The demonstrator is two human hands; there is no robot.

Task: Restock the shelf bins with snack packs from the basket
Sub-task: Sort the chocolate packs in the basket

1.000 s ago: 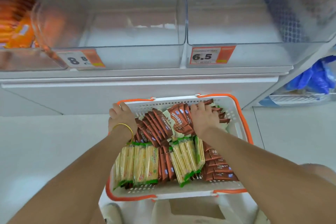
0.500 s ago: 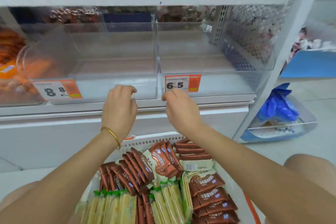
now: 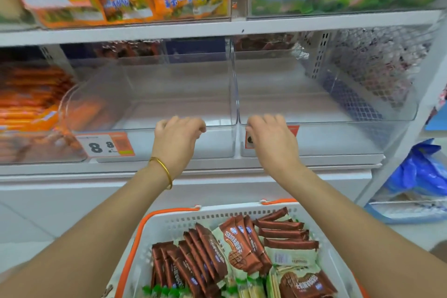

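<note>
Two clear shelf bins stand side by side with nothing in them, the left bin (image 3: 217,142) and the right bin (image 3: 338,138). My left hand (image 3: 177,138) curls its fingers over the left bin's front rim. My right hand (image 3: 272,139) hooks its fingers over the right bin's front rim, covering part of a price tag. Neither hand holds a pack. Below them is the white basket (image 3: 217,213) with orange handles. It is full of brown snack packs (image 3: 200,259) and green-and-white packs (image 3: 251,290).
A bin of orange packs (image 3: 29,109) sits left of the two bins, beside an 8.8 price tag (image 3: 104,145). The shelf above (image 3: 217,29) carries full bins of orange bags. A blue bag (image 3: 420,171) lies in a tray low on the right.
Both hands left the packs in the basket and rose to the bins' front rims. My view tilted up from the basket to the shelf.
</note>
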